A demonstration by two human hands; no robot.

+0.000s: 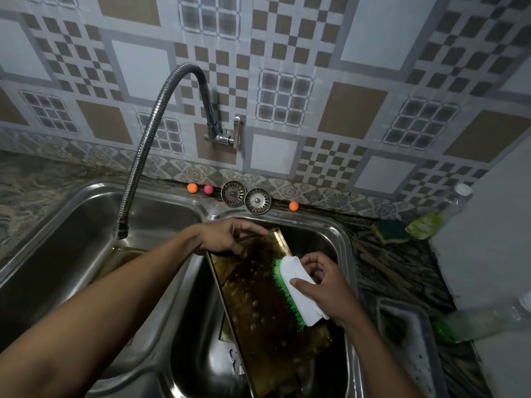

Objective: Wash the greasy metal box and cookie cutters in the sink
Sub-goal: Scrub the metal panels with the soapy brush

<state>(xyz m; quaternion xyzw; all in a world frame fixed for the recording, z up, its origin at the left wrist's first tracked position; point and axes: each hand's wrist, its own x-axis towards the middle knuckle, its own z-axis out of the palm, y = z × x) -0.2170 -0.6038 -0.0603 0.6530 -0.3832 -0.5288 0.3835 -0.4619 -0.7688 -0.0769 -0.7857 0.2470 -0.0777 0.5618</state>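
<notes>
The steel sink (161, 214) at centre shines smooth; the metal box (258, 305) looks dull, greasy brown; the brush (298, 285) is white plastic with green bristles.

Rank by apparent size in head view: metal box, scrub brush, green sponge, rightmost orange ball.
metal box
scrub brush
green sponge
rightmost orange ball
Brush is nearer the camera; brush over sponge is unsure.

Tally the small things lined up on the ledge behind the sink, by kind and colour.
Orange balls: 2
Pink ball: 1
Metal drain strainers: 2
Total: 5
</notes>
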